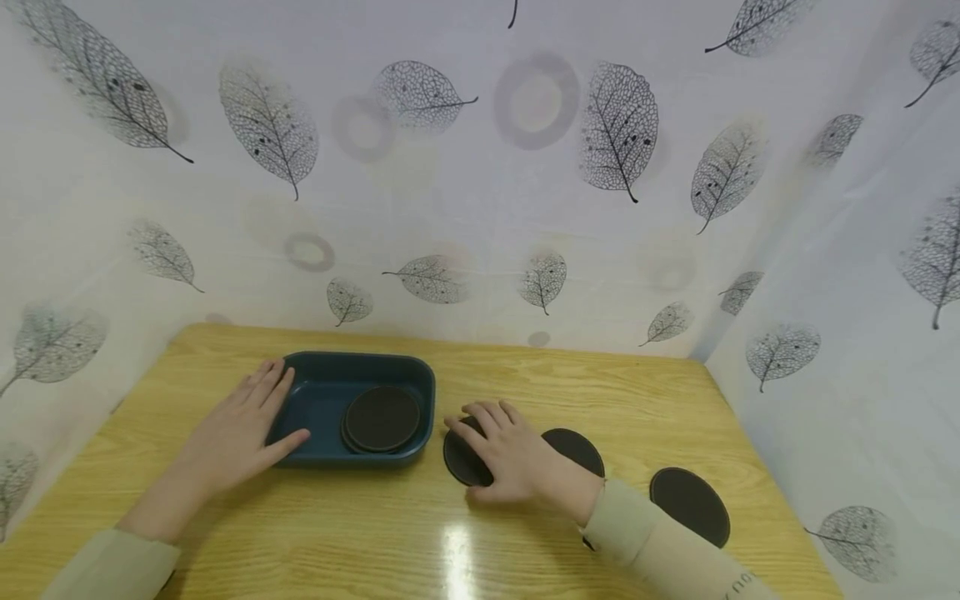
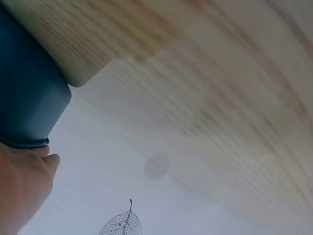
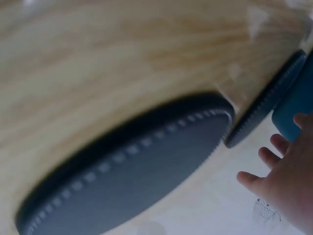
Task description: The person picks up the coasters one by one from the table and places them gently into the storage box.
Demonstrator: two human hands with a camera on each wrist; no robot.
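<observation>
head: right hand spread over disc (left hand touches tray)

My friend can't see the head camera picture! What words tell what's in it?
A person's left hand touches the left end of a blue tray holding stacked black discs, while their right hand is over another black disc on a wooden table. Two more discs lie farther right; behind is a leaf-patterned backdrop.

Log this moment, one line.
left hand: on left rim of blue tray | right hand: over leftmost loose black coaster, contact unclear | tray: stacked coasters | table: two more coasters rightward
</observation>
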